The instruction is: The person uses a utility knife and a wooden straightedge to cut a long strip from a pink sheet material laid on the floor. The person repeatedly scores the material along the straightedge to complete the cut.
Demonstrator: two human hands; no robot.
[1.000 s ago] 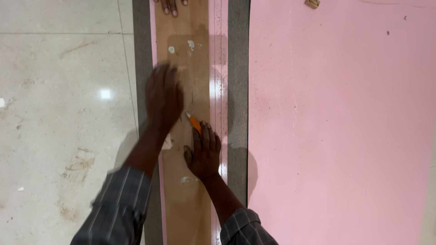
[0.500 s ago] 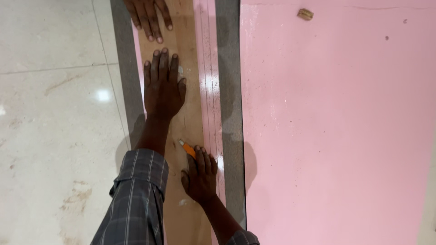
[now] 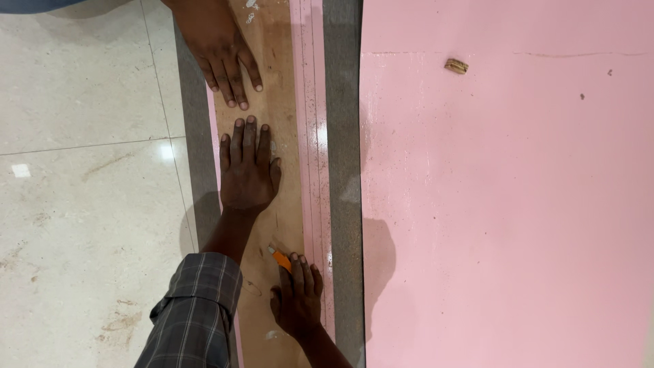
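Note:
My left hand (image 3: 248, 167) lies flat, fingers spread, on a long brown wooden strip (image 3: 272, 88) laid over a narrow pink sheet strip (image 3: 315, 123). Lower down, my right hand (image 3: 298, 300) is closed around an orange utility knife (image 3: 281, 259), its tip against the strip's right side near the pink edge. Another person's hand (image 3: 221, 51) presses flat on the same wooden strip just beyond my left fingertips.
A large pink sheet (image 3: 504, 204) covers the right side, with a small brown scrap (image 3: 456, 66) lying on it. Grey bands (image 3: 344, 136) run along both sides of the strips. Glossy beige floor tiles (image 3: 82, 170) fill the left.
The view has shifted along the strip, so both my hands now sit lower in the frame. The other person's hand has come fully into view at the top.

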